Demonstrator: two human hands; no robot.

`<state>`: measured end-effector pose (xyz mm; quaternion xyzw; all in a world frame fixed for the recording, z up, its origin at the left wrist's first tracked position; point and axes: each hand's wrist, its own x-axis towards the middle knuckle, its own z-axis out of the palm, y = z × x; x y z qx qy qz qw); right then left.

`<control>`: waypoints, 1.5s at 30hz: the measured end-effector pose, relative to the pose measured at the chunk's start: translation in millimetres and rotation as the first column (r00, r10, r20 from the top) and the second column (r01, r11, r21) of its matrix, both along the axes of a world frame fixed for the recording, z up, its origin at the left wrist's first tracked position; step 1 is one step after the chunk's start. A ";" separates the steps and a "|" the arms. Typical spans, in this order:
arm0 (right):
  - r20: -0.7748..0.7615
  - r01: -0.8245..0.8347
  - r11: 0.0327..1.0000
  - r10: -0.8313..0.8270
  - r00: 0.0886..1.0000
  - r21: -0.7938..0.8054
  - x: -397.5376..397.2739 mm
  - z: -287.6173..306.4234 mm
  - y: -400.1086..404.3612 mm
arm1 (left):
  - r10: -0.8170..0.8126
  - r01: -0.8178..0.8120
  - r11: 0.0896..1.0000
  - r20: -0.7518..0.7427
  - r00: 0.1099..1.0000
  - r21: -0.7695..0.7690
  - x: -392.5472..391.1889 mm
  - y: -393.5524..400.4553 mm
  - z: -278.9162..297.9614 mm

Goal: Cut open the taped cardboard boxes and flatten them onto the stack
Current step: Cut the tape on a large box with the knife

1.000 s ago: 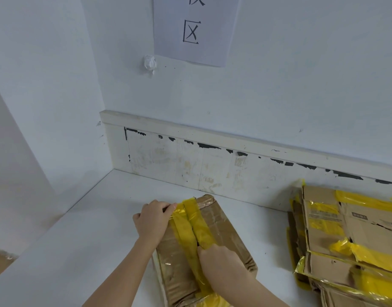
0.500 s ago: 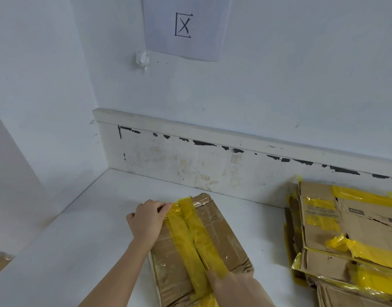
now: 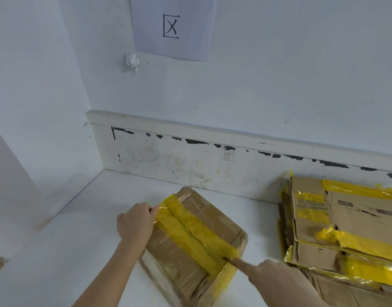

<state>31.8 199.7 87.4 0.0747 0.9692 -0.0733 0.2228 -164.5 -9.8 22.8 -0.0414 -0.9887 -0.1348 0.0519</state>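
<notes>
At the lower centre of the frame, our taped box (image 3: pixel 197 238) lies on the white tabletop (image 3: pixel 57 251), yellow tape (image 3: pixel 190 231) running along its top seam. Our left hand (image 3: pixel 135 222) grips the box's far left edge, fingers curled over it. Our right hand (image 3: pixel 276 275) holds a blurred, pointed object against the tape's near end. The stack (image 3: pixel 345 235) of flattened boxes sits at lower right.

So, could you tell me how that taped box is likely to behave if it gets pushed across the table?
The box lies flat and low, so it should slide, not tip. Its crumpled corners suggest soft, light cardboard. The left hand grips its edge, probably steadying it.
</notes>
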 end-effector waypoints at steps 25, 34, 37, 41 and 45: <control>-0.266 0.048 0.973 0.015 0.964 0.227 -61.3 10.9 -4.2 | -0.354 0.357 0.934 0.080 0.932 -0.022 1.8 18.3 5.6; -0.155 0.004 0.978 0.028 0.987 0.206 -58.4 9.9 -8.4 | -0.273 0.261 0.961 0.160 0.949 0.092 -8.3 20.8 1.3; -0.121 0.007 0.984 0.015 0.992 0.180 -44.3 7.9 -10.8 | -0.262 0.251 0.963 0.132 0.956 0.096 -8.6 20.5 0.5; -0.076 0.008 0.983 0.006 0.997 0.185 -24.7 5.0 -18.0 | -0.272 0.259 0.960 0.130 0.954 0.110 -10.6 19.1 -0.3; 0.003 -0.048 0.969 0.049 0.999 0.241 -6.9 11.9 -16.5 | -0.269 0.254 0.960 0.130 0.954 0.120 -11.7 19.7 -0.2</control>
